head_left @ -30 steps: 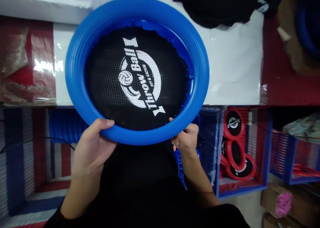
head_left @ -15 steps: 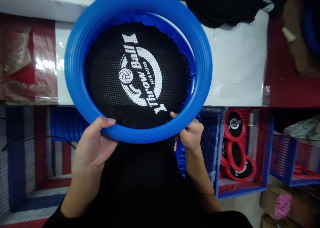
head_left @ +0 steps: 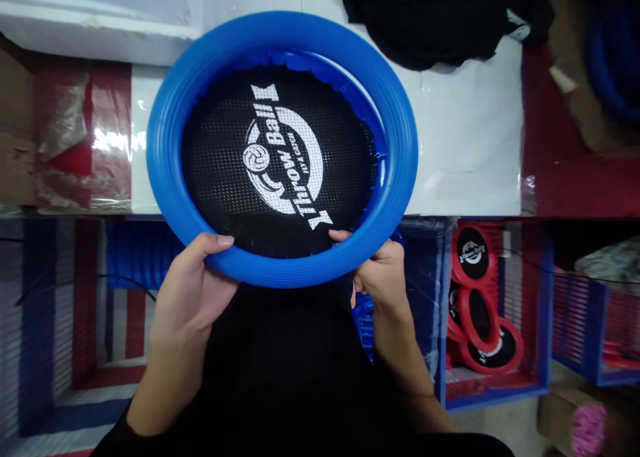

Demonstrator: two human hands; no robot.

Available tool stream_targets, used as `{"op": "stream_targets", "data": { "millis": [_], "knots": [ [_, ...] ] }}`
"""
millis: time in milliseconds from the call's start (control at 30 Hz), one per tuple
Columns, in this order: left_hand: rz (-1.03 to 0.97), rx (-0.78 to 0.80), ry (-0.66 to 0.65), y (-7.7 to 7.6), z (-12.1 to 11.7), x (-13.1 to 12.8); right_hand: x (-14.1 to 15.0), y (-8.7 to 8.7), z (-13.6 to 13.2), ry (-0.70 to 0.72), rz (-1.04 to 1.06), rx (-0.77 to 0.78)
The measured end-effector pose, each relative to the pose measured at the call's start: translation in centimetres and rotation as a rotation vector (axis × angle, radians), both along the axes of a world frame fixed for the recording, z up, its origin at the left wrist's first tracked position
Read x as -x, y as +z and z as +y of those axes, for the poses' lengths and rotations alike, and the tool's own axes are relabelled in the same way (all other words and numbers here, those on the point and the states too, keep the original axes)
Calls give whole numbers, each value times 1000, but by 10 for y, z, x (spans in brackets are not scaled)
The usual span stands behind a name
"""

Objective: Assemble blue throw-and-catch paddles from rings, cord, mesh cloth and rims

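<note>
I hold a large blue ring disc (head_left: pixel 165 177) in front of me, over the near edge of a white table (head_left: pixel 465 130). Its middle is black mesh with a white "Throw Ball" print (head_left: pixel 285 157). My left hand (head_left: pixel 193 297) grips the near left part of the rim, thumb on top. My right hand (head_left: pixel 381 270) is closed on the near right part of the rim, thumb tip resting on the inner edge by the mesh. The fingers of both hands are hidden under the rim.
Black cloth (head_left: pixel 435 17) lies at the table's far side. Below the table, a blue crate (head_left: pixel 545 337) holds several red ring discs (head_left: pixel 473 257). Blue rings (head_left: pixel 135 253) are stacked at lower left beside striped crates. A cardboard box (head_left: pixel 565 410) sits at lower right.
The disc has shifted slightly right and down in view and looks a little smaller. My right thumb has slid a bit left along the inner rim. Both grips remain.
</note>
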State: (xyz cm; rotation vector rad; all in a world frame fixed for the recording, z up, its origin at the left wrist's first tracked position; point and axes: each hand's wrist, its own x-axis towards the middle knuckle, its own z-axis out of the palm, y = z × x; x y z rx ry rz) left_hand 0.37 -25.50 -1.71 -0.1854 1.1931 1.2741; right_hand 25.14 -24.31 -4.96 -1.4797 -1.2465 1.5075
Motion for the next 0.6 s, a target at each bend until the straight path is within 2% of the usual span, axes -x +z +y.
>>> {"op": "stream_targets", "data": {
  "millis": [167,467,600],
  "knots": [
    [-6,-23,-13,-2,-1,0,10,2,-6,-98,-11,-46],
    [7,23,-4,-4,-2,1,10,-5,-9,-129,51,40],
    [7,28,16,-1,-3,-1,11,-6,-11,-190,24,43]
  ]
}}
